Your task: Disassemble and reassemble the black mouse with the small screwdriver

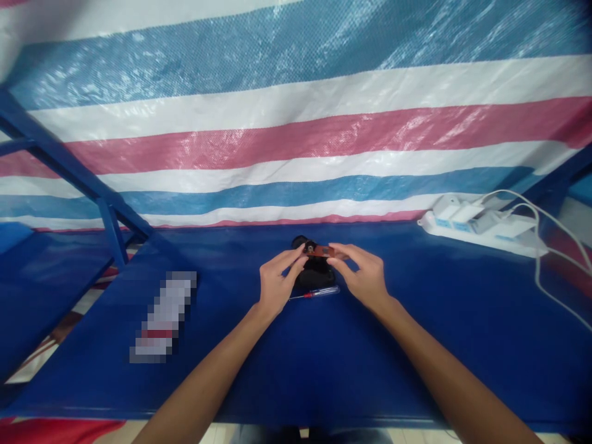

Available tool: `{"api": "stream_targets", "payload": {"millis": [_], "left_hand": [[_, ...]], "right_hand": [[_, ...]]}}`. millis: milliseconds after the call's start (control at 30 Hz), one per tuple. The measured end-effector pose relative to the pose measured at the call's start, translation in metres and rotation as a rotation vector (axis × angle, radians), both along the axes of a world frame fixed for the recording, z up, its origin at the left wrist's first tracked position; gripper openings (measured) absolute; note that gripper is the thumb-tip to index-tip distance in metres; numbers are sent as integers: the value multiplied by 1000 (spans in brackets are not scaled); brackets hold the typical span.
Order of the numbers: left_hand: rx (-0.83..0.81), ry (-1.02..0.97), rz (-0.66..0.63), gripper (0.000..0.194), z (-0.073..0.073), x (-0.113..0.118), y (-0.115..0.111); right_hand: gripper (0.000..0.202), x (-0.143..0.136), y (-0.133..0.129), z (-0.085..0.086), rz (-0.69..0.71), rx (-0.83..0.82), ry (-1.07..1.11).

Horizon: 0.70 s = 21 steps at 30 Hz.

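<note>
Between my two hands is a small brown circuit board (320, 251) with a dark round part at its left end. My left hand (279, 276) pinches the board's left end between thumb and fingers. At the other end my right hand (363, 273) grips it the same way. Beneath and behind the board lie black casing parts (315, 274), partly hidden by my fingers, so their kind is unclear. A small screwdriver (319, 293) with a clear handle and a red collar rests on the blue table just in front of them, its tip pointing left.
A white power strip (485, 229) with plugged-in chargers and white cables stands at the back right of the blue table (296, 370). To the left lies a pixelated pale object (164, 317). A striped plastic sheet (296, 142) hangs behind, with blue metal bars (74, 157) at the left.
</note>
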State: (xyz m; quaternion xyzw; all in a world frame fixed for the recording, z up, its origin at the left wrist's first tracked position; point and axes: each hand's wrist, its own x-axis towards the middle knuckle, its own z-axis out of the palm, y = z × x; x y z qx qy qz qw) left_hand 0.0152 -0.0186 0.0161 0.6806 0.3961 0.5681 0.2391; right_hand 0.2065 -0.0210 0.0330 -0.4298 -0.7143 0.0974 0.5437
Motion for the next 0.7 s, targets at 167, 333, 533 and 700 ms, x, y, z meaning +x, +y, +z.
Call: {"api": "stream_targets", "payload": {"millis": [167, 333, 533, 700], "left_hand": [[27, 29, -57, 26, 1, 0, 2], [10, -1, -71, 42, 3, 1, 4], [8, 43, -53, 33, 2, -1, 6], [-34, 35, -31, 34, -3, -1, 7]], "right_hand": [[26, -2, -2, 5, 49, -294, 185], [29, -4, -4, 8, 144, -427, 307], [33, -5, -4, 7, 223, -500, 317], [33, -5, -3, 6, 228, -498, 295]]}}
